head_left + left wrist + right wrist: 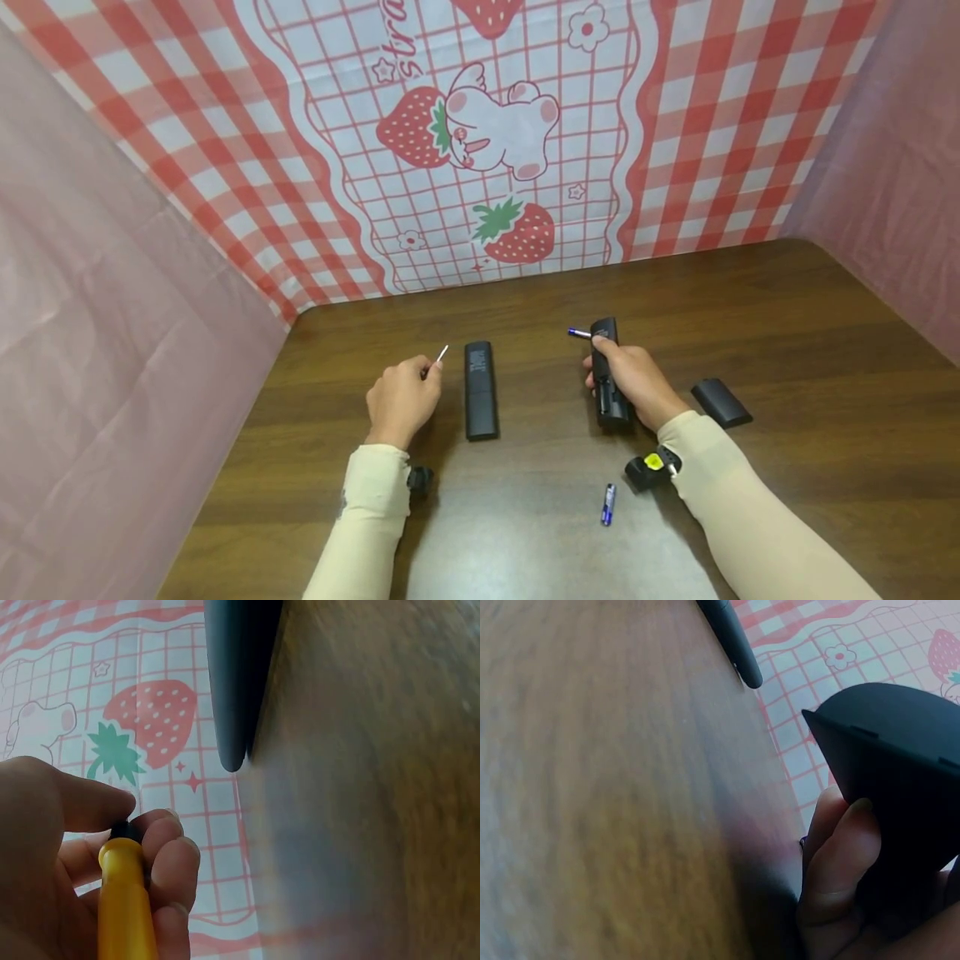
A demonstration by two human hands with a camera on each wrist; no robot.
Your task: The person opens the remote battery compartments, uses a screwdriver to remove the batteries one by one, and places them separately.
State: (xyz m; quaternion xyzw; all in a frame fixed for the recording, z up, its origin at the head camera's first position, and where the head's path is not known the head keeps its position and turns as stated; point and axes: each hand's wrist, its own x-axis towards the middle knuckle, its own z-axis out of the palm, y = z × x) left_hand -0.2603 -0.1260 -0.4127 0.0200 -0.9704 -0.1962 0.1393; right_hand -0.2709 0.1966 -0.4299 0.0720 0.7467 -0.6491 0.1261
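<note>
My left hand [423, 371] rests on the table and pinches a thin tool with a yellow handle [124, 900]. The tool's pale tip [442, 352] points up and to the right. Just right of that hand, a black remote [480, 390] lies flat on the wood; its end [236, 675] also shows in the left wrist view. My right hand [600, 367] grips a second black remote [606, 392], seen close up as a dark body [900, 825]. A blue battery [579, 332] sticks out leftward by the fingertips at that remote's far end.
A loose blue battery [607, 504] lies near the front, and a black battery cover [720, 402] lies right of my right hand. The brown table [787, 317] is walled in by a strawberry-print cloth [480, 142] behind and pink sheets on both sides.
</note>
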